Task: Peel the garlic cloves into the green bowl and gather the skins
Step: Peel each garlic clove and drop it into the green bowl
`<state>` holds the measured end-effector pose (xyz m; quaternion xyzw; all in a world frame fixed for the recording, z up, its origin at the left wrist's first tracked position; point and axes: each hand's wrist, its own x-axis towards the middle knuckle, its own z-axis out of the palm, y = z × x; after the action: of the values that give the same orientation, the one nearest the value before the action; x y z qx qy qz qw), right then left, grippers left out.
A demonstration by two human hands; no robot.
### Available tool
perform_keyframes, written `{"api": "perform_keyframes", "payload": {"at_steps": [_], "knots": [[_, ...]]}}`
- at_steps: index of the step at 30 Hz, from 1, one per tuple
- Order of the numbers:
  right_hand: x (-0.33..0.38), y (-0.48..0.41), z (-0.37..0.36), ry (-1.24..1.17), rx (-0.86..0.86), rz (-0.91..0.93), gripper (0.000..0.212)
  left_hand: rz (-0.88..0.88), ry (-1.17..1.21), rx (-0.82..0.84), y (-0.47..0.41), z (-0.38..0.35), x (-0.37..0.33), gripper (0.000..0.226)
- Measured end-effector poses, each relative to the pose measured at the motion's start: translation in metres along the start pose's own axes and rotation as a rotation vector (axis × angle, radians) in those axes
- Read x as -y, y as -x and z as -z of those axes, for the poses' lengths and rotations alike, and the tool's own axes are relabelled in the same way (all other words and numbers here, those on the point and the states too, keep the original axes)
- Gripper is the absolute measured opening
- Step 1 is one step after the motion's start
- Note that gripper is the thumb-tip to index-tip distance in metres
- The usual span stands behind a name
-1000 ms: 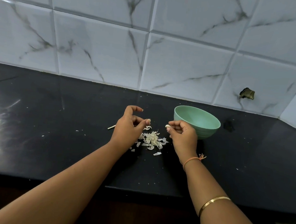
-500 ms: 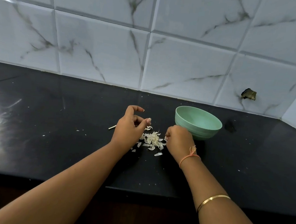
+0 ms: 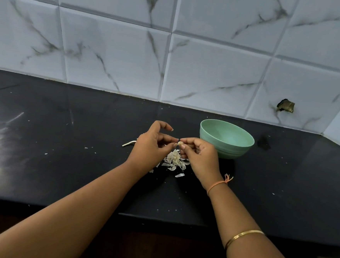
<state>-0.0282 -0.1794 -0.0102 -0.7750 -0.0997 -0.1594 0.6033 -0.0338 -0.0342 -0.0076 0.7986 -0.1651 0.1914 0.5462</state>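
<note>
Dim, cool, even light.
Glare is flaring on the glossy counter (image 3: 43, 150) at the left edge (the light is coming from there); the wall tiles (image 3: 114, 52) are bowing with wide-angle distortion, while the bowl (image 3: 226, 142) is showing sharp.

The black glossy surface (image 3: 62, 161) carries small white specks and a bright glare at the left. Behind it stand pale wall tiles (image 3: 110, 50) with grey veins; one at the right has a dark broken hole (image 3: 285, 106). A thin white stick (image 3: 129, 143) lies on the surface.
</note>
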Motion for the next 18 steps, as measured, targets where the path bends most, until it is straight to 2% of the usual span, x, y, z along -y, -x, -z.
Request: {"api": "perform_keyframes", "payload": {"at_steps": [7,14,18], "knots": [[0.0002,0.0002,-0.0013,-0.018,0.010,0.009,0.010,0.006,0.025,-0.019,0.0014,0.0011,-0.0041,0.033],[-0.0011,0.0013,-0.0013,-0.003,0.014,0.034,0.016,0.015,-0.020,-0.019,0.0018,0.0011,-0.0045,0.035],[-0.0002,0.0029,-0.0007,-0.016,0.028,0.033,0.010,0.012,-0.042,-0.007,0.0017,0.0017,-0.0049,0.036]]}}
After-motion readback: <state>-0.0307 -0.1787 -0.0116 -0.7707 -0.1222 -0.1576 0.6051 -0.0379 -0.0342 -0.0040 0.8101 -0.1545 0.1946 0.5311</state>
